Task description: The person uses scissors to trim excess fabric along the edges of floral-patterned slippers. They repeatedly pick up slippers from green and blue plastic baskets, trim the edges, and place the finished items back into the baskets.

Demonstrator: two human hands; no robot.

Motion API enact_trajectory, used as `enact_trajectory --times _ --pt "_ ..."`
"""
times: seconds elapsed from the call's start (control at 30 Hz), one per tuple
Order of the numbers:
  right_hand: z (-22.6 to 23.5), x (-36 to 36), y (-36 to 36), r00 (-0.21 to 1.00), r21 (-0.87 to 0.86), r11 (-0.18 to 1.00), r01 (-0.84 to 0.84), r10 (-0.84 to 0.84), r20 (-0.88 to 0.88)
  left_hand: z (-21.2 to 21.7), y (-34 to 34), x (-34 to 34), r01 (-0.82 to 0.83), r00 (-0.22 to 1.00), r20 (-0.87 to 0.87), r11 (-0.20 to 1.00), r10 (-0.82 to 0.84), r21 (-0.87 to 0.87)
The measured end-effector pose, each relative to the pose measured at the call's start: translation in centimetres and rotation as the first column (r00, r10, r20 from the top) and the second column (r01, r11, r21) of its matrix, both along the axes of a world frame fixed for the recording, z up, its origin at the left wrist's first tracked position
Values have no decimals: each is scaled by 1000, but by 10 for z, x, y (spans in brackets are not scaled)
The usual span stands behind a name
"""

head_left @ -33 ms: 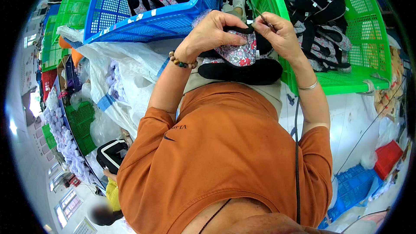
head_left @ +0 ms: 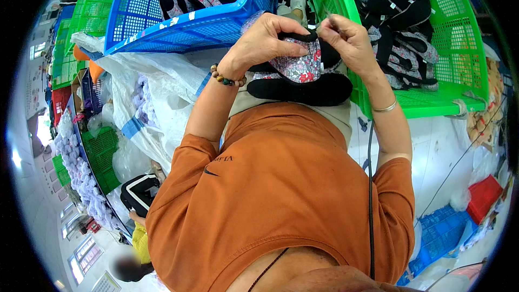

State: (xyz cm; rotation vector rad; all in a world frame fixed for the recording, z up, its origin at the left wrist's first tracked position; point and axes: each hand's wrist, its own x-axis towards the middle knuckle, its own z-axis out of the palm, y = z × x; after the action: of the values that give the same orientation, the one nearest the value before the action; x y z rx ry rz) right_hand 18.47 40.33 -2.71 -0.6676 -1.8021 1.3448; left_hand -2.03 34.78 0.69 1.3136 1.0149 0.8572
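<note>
Here my left hand [head_left: 265, 38] pinches the floral slipper [head_left: 300, 68] by its black edge, while my right hand [head_left: 350, 42] curls nearly closed around a thin, blurred tool [head_left: 332, 20].

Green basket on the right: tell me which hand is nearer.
Right. The right hand is beside the left wall of the green basket; the left hand is farther left, holding the floral slipper.

Blue basket [head_left: 189, 31] cut off above, slim item [head_left: 334, 25] blurred
</note>
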Motion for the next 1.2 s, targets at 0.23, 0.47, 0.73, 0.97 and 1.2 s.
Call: enact_trajectory --times 0.23,0.47,0.73,0.97,1.2 --pt "9 4 0 987 -92 994 55 -68 -143 14 -9 -3 -38 998 61 991 31 128" --pt "11 8 1 997 204 976 -74 72 19 3 -9 -7 -91 992 107 966 67 241" --pt "21 7 -2 981 408 909 -81 -1 196 -2 -10 -11 -80 985 172 948 28 307" --pt "19 5 -3 981 408 909 -85 5 192 -11 -5 -11 -28 973 224 941 -51 337" --pt "12 4 -4 987 138 988 65 -84 138 -11 -5 -7 -105 982 180 942 49 318"
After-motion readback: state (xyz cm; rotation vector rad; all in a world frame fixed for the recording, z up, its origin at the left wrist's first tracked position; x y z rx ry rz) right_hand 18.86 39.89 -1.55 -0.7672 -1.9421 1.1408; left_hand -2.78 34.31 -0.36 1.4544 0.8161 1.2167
